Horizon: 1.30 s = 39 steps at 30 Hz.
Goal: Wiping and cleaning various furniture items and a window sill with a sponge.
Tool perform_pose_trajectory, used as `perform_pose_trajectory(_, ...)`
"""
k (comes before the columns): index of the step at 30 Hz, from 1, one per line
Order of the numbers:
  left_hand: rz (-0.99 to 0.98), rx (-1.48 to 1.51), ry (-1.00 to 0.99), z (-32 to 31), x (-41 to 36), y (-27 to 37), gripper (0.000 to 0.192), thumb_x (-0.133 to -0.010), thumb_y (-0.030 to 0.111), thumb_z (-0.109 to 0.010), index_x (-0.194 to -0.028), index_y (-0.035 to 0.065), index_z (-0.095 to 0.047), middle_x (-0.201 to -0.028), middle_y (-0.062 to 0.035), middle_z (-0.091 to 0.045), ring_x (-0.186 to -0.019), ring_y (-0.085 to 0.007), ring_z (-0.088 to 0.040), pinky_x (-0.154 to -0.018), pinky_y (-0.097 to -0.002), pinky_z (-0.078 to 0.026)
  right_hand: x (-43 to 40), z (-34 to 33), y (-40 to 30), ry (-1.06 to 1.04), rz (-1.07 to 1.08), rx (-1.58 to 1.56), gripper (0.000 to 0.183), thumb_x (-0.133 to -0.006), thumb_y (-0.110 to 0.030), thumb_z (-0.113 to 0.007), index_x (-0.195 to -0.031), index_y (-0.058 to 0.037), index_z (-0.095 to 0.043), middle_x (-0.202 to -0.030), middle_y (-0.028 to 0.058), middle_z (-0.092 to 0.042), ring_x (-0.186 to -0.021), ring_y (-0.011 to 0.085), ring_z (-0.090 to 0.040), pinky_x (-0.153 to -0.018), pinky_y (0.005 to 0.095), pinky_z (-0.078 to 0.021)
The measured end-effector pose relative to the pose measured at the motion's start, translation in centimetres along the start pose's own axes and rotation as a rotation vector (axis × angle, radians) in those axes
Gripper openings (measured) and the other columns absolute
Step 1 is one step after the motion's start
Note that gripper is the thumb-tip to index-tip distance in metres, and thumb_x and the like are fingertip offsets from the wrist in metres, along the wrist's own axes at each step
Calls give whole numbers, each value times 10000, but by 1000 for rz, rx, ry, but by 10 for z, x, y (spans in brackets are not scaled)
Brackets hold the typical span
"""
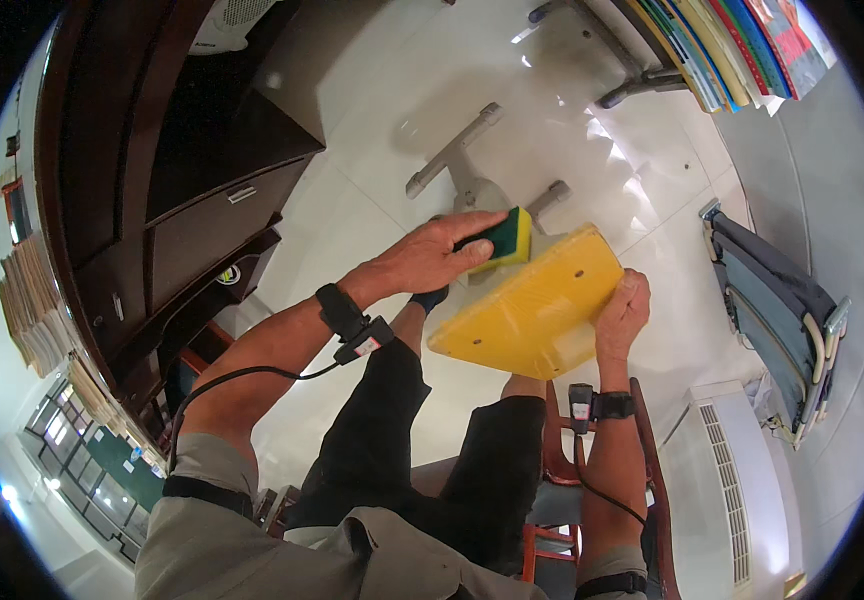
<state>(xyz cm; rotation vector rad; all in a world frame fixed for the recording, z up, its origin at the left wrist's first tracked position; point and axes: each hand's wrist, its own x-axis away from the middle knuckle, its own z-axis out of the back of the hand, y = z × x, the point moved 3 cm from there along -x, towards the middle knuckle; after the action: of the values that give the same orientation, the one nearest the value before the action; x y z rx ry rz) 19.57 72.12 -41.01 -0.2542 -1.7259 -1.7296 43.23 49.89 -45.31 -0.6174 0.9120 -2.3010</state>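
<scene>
My left hand (pixel 451 251) grips a scouring sponge (pixel 505 238), its dark green abrasive side facing my fingers and its yellow foam outward. The sponge is beside the upper left edge of a yellow panel (pixel 533 307); whether they touch, I cannot tell. Small dark holes or screws mark the panel's shiny face, which is tilted. On its right edge, my right hand (pixel 622 311) holds it, with part of the fingers hidden. Behind the panel a grey metal base (pixel 469 169) with splayed feet stands on the floor, and I cannot see how the two are joined.
Dark wooden cabinets (pixel 214 195) rise at the left. A folded frame with grey fabric (pixel 773 315) leans by the right wall, near a white vented appliance (pixel 732 480). Books (pixel 732 52) are stacked at the upper right. A reddish wooden chair (pixel 552 551) is beneath me.
</scene>
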Motion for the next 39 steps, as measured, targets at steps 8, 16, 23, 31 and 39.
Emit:
perform_pose_trajectory(8, -254, -353, 125, -21, 7, 12, 785, -799, 150, -803, -1503, 78, -462, -1333, -202, -604, -1210, -383, -564, -1059, -448, -463, 9, 4, 15, 23, -34, 7, 431, -1077, -312, -364, -957, 16, -616, -923, 166, -620, -881, 339, -588, -827, 428, -474)
perform_pose_trajectory(16, -493, -468, 17, -38, -5, 20, 741, -842, 263, -775, -1496, 126, -456, -1214, -220, -567, -1098, -389, -597, -934, -467, -524, 14, 5, 27, 108, -94, 15, 519, -1075, -383, -316, -948, 32, -600, -913, 181, -619, -835, 344, -598, -786, 427, -481)
perform_pose_trajectory(23, -207, -566, 195, -29, -31, -31, 680, -893, 310, -700, -1494, 118, -446, -1113, -189, -588, -1008, -360, -605, -873, -453, -527, 19, 7, 37, 127, -168, -1, 547, -1075, -421, -304, -946, 33, -581, -915, 171, -612, -831, 315, -587, -788, 407, -479)
perform_pose_trajectory(31, -65, -449, 323, -3, -63, -74, 573, -968, 315, -612, -1487, 114, -472, -1062, -185, -595, -963, -370, -616, -846, -464, -516, 17, 3, 26, 143, -169, 0, 533, -1074, -408, -314, -923, 34, -572, -890, 159, -592, -815, 305, -571, -780, 398, -475)
perform_pose_trajectory(39, 37, -557, 330, 44, -117, -161, 528, -964, 330, -587, -1442, 118, -515, -1039, -230, -623, -962, -401, -639, -833, -486, -525, 23, 9, 39, 153, -187, 6, 536, -1077, -432, -296, -956, 1, -587, -850, 67, -607, -778, 181, -567, -732, 320, -482)
